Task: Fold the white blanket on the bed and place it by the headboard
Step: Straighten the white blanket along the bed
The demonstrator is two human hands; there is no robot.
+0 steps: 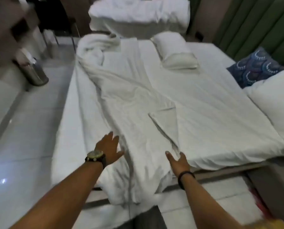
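The white blanket lies crumpled in a long band down the bed, bunched at the far left corner and hanging over the near edge. One corner is turned back near the middle. My left hand, with a wristwatch, rests flat with straight fingers on the blanket's left side. My right hand, wearing a dark wristband, has spread fingers at the blanket's right edge near the bed's near edge. The green padded headboard stands at the right.
A white pillow lies at the far middle of the bed, a blue patterned cushion and another white pillow by the headboard. A second bed stands beyond. A metal bin sits on the tiled floor at left.
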